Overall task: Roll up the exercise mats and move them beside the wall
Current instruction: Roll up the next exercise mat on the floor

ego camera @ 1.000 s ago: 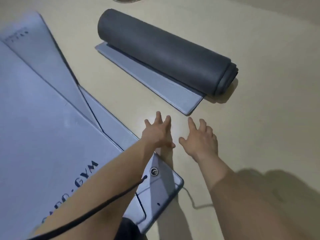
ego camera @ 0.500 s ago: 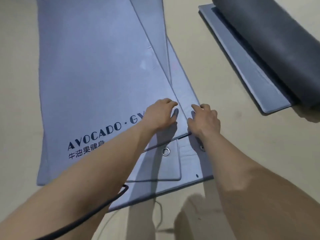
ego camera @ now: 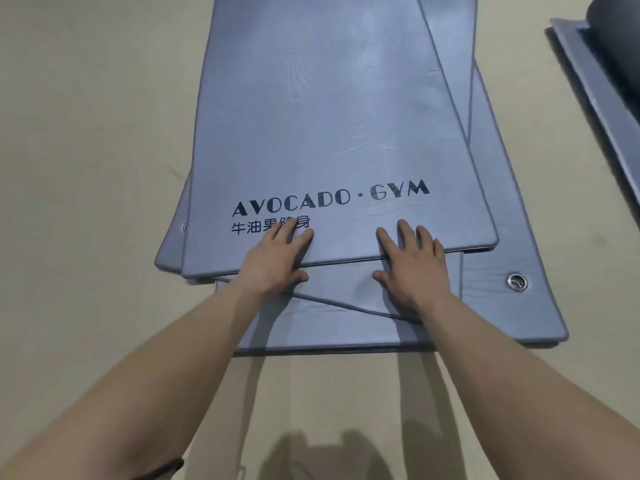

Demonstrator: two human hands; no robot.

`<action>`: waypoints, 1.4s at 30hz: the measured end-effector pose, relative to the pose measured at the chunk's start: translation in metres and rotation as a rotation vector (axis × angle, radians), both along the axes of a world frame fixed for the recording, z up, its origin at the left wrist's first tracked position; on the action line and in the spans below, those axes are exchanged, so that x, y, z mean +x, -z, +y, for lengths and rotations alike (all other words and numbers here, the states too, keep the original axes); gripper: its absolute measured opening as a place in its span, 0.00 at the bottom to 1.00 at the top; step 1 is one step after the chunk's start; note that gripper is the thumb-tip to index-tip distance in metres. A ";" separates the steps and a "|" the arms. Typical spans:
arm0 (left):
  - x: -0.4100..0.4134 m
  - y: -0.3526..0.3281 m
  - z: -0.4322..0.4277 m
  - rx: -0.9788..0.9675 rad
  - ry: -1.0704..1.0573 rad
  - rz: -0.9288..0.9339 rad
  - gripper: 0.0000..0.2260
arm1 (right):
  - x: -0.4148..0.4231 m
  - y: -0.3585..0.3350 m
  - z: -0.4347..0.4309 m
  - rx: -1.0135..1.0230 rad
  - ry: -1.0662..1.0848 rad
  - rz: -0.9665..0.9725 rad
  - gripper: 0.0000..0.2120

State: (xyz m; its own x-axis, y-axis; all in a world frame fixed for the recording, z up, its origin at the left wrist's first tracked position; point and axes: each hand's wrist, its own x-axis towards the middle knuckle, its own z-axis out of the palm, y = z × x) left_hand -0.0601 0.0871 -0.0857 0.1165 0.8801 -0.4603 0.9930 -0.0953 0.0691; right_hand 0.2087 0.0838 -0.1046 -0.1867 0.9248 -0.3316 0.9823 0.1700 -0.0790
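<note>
Several flat blue-grey exercise mats lie stacked askew on the floor. The top mat (ego camera: 329,116) carries the print AVOCADO·GYM. My left hand (ego camera: 277,261) lies flat with straight fingers on the near edge of the top mat, under the print. My right hand (ego camera: 410,265) lies flat on the same edge a little to the right, thumb on the mat beneath. A lower mat (ego camera: 502,306) with a metal eyelet (ego camera: 517,281) sticks out at the right. A partly rolled dark grey mat (ego camera: 620,46) shows at the top right edge.
Beige floor (ego camera: 86,168) surrounds the stack on the left and in front. A black cord (ego camera: 166,469) crosses my left forearm at the bottom. My shadow falls on the floor near the bottom edge.
The view swung left from the rolled mat to the flat stack. Both hands moved from the stack's right corner to the near edge of the top mat and now lie flat on it.
</note>
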 end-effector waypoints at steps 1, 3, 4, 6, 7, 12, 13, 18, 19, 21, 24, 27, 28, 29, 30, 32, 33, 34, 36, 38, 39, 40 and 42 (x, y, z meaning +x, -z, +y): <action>-0.002 0.002 0.001 0.035 0.033 0.020 0.33 | 0.000 -0.002 0.001 -0.001 0.012 -0.002 0.38; -0.007 0.010 0.001 0.103 0.123 0.100 0.25 | 0.001 -0.006 0.004 -0.004 0.032 0.006 0.39; -0.008 0.014 -0.001 0.138 0.182 0.145 0.23 | 0.001 -0.008 0.006 0.004 0.042 0.019 0.38; -0.009 0.018 -0.009 0.213 0.300 0.208 0.19 | 0.001 -0.012 0.008 0.024 0.063 0.038 0.35; -0.010 0.016 -0.013 0.232 0.339 0.214 0.17 | 0.000 -0.012 0.009 0.023 0.066 0.028 0.34; -0.010 -0.035 -0.009 0.316 0.433 0.093 0.15 | -0.011 -0.024 0.007 0.116 0.054 -0.002 0.22; -0.008 -0.056 -0.007 0.276 0.412 0.109 0.13 | -0.015 -0.033 0.005 0.151 0.059 0.019 0.17; -0.030 -0.145 -0.028 0.251 0.265 0.241 0.09 | -0.033 -0.113 -0.007 0.167 -0.039 0.064 0.16; -0.039 -0.158 -0.040 0.256 0.227 0.221 0.11 | -0.036 -0.133 -0.013 0.146 -0.069 0.073 0.16; -0.052 -0.169 -0.057 0.252 0.118 0.132 0.13 | -0.040 -0.157 -0.021 0.096 -0.097 0.092 0.16; -0.057 -0.181 -0.088 0.283 0.026 0.011 0.07 | -0.040 -0.185 -0.033 -0.048 -0.087 0.130 0.18; -0.053 -0.175 -0.101 0.256 -0.006 -0.021 0.04 | -0.033 -0.196 -0.035 -0.171 -0.032 0.154 0.19; -0.053 -0.169 -0.103 0.227 -0.004 -0.021 0.04 | -0.033 -0.194 -0.037 -0.166 -0.021 0.139 0.19; -0.054 -0.161 -0.102 0.206 -0.005 -0.023 0.04 | -0.033 -0.189 -0.040 -0.096 -0.032 0.093 0.19; -0.055 -0.154 -0.099 0.198 -0.013 -0.026 0.04 | -0.035 -0.179 -0.042 0.046 -0.060 0.033 0.19; -0.062 -0.138 -0.088 0.203 -0.031 -0.033 0.04 | -0.046 -0.153 -0.046 0.328 -0.141 -0.039 0.15; -0.067 -0.131 -0.081 0.230 -0.050 -0.043 0.04 | -0.053 -0.140 -0.047 0.456 -0.161 -0.030 0.12; -0.070 -0.123 -0.073 0.266 -0.066 -0.051 0.04 | -0.061 -0.130 -0.048 0.558 -0.163 0.004 0.10; -0.073 -0.105 -0.058 0.348 -0.036 -0.042 0.07 | -0.068 -0.112 -0.047 0.622 -0.142 0.058 0.14; -0.073 -0.084 -0.049 0.396 0.026 0.002 0.10 | -0.061 -0.092 -0.049 0.508 -0.180 0.041 0.29; -0.073 -0.072 -0.045 0.422 0.029 0.012 0.10 | -0.053 -0.082 -0.050 0.409 -0.240 0.010 0.38; -0.072 -0.063 -0.042 0.463 0.015 0.009 0.09 | -0.044 -0.073 -0.050 0.294 -0.300 -0.042 0.47; -0.067 -0.053 -0.039 0.565 -0.023 0.008 0.09 | -0.032 -0.060 -0.047 0.091 -0.374 -0.123 0.55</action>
State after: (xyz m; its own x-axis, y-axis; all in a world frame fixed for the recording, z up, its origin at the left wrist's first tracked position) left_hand -0.1268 0.0478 -0.0327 0.0925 0.9923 0.0819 0.9956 -0.0934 0.0063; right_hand 0.1766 0.0373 -0.0449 -0.4797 0.8274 -0.2920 0.8526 0.5182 0.0675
